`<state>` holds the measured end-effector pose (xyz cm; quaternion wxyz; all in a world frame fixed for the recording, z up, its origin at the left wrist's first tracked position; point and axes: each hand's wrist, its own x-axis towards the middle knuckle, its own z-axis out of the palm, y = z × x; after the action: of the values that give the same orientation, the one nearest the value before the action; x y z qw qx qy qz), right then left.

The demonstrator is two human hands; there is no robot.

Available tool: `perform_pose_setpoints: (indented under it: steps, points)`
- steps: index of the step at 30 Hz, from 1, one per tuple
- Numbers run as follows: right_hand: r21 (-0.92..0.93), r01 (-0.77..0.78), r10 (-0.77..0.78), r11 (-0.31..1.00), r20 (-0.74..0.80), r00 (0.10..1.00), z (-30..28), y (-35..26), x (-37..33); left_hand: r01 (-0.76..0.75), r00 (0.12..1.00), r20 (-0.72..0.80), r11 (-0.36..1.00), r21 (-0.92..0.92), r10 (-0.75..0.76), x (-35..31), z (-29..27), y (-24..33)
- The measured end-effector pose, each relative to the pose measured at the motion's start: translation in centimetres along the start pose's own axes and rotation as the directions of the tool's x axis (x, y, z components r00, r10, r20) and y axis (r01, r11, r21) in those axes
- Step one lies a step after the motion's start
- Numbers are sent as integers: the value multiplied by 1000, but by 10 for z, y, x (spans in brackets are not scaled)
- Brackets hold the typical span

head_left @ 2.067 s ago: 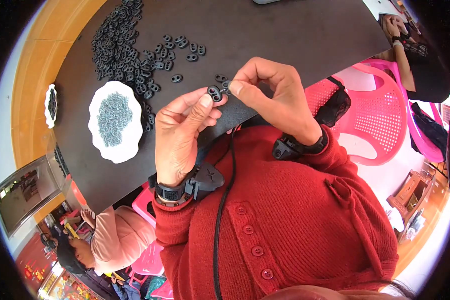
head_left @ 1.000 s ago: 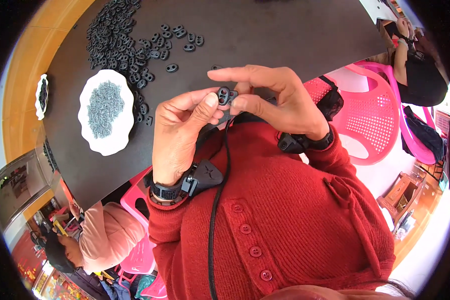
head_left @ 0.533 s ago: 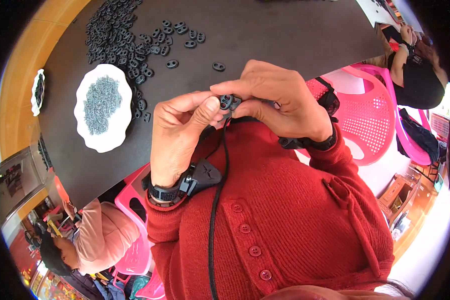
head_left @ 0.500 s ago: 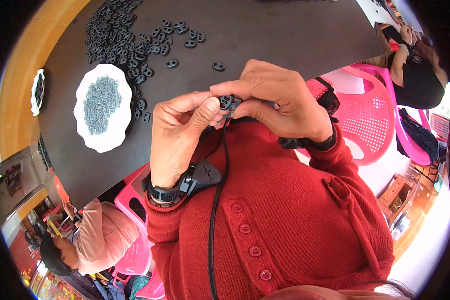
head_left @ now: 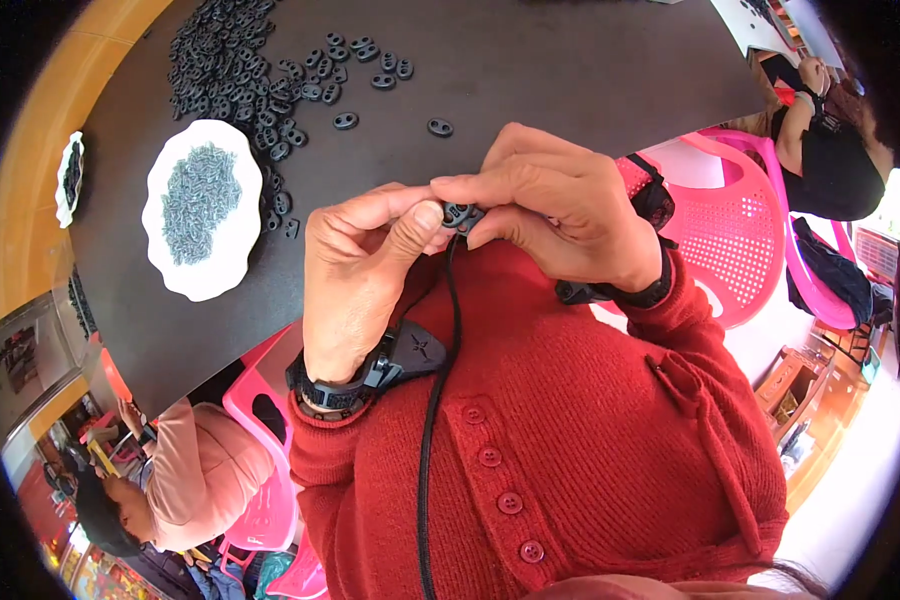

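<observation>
Over the table's near edge, my two hands meet around a small black two-hole cord lock (head_left: 457, 213). My left hand (head_left: 362, 262) pinches it between thumb and fingertips. From the other side, my right hand (head_left: 565, 208) has its thumb and index finger closed on the same small black plastic piece; its far end is partly hidden by the fingertips. On the left stands a white scalloped plate (head_left: 242, 245) with a heap of small metal springs (head_left: 200, 205). Beyond it lies a big pile of black oval two-hole pieces (head_left: 225, 75), with several strays, one of them a lone piece (head_left: 440, 127) near my hands.
The dark table (head_left: 550, 60) spans the top. A second white dish (head_left: 68, 180) stands at its left edge. A pink chair (head_left: 740, 230) is at right. One person in pink (head_left: 205, 475) sits lower left, another in black (head_left: 830, 165) upper right. A black cord (head_left: 432, 430) hangs down my front.
Both hands stay joined at the cord lock. My right fingertips have shifted slightly right and down, covering more of the piece, and its top now shows less.
</observation>
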<state>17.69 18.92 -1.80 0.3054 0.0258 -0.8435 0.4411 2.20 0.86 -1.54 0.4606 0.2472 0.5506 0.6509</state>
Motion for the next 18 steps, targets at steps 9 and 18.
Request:
perform_pose_setpoints:
  steps: [9, 18]
  points:
    - [-163, 119, -125, 980, -26, 992, 10, 10, -3, 51, 998, -40, 998, -41, -53, 2, 0, -4]
    - [-80, 58, -58, 995, -4, 998, 5, 0, 1, 24, 999, -45, 1000, -8, -25, 0, 2, -3]
